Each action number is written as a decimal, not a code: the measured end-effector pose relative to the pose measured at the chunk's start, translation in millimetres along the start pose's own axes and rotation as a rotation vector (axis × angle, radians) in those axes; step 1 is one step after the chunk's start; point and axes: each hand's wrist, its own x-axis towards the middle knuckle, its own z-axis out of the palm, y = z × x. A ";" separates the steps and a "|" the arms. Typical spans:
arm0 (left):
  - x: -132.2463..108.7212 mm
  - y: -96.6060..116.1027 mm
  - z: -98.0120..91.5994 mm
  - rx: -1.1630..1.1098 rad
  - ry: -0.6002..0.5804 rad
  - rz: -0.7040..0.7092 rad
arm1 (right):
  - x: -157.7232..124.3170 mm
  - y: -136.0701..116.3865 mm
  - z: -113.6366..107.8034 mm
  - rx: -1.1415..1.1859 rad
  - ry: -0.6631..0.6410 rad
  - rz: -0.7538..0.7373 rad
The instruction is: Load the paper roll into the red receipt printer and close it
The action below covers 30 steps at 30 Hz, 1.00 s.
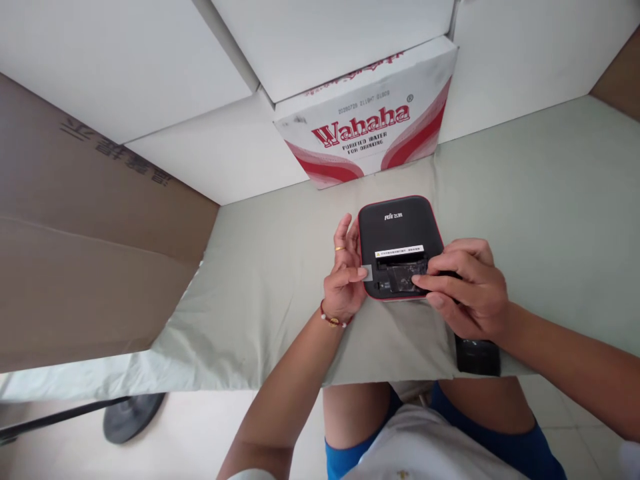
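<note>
A black printer (400, 230) with a red edge, white FEIE lettering and a white warning label lies on the cloth-covered table. My left hand (346, 277) grips its left side, fingers along the edge and thumb on a small grey tab (369, 273) at the lower left corner. Across the lower part of the printer's top lies a dark, shiny, wrinkled strip (404, 276). My right hand (470, 287) pinches this strip's right end, index fingertip pressed on its surface. Below the right wrist, a black object (477, 357) sits at the table edge, partly hidden.
A Wahaha water carton (370, 127) stands behind the printer, against white boxes (190, 150). A large brown cardboard box (90, 267) occupies the left side. The pale green tablecloth (250, 300) hangs over the front edge. A black round base (133, 417) is on the floor.
</note>
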 end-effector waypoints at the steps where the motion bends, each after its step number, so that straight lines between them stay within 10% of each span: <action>1: 1.2 -0.1 -0.7 -0.022 -0.006 -0.009 | 1.1 -0.5 0.5 0.008 0.002 -0.007; 16: 6.8 -13.0 -5.5 -0.013 0.004 0.022 | 18.0 -3.6 -4.7 -0.107 -0.010 -0.175; 23: 6.4 -16.4 -3.9 -0.155 -0.032 0.000 | 68.0 7.2 -19.7 0.024 -0.412 0.109; 30: 11.3 -23.6 -4.6 -0.190 0.066 -0.059 | 104.7 47.2 21.5 -0.511 -0.761 0.252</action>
